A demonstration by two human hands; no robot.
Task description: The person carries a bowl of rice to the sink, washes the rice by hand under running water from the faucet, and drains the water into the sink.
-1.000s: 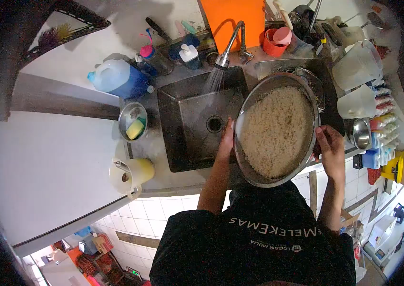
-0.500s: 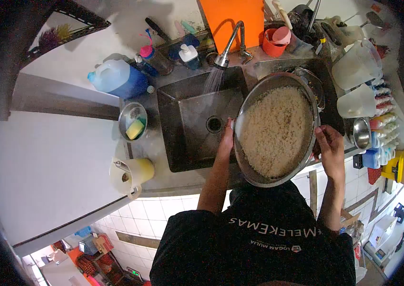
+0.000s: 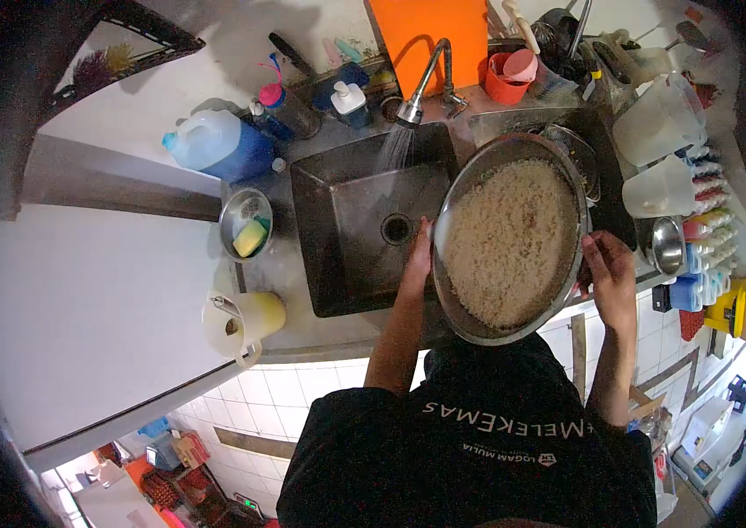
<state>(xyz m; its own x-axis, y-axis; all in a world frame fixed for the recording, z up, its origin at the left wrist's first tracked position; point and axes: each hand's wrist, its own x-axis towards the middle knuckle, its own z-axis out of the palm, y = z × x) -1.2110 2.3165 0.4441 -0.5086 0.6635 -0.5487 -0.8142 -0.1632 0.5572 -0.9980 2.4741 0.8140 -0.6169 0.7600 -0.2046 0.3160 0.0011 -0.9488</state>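
Observation:
A wide round metal bowl full of pale grains that look like rice is held between my hands, tilted, over the sink's right side and the counter edge. My left hand grips its left rim, fingers partly hidden behind the metal. On the opposite side my right hand clasps the rim with the thumb showing on top. Left of the bowl lies a dark sink basin with a drain. Water sprays into that basin from a running faucet, apart from the bowl.
A small bowl with a sponge and a cream pitcher stand left of the sink. Behind are a blue jug, a pump bottle and a red container. Translucent tubs and a steel bowl sit at right.
The grains in the bowl have shifted slightly and their surface looks different. Both hands and the bowl stay almost in the same place, and the water keeps running.

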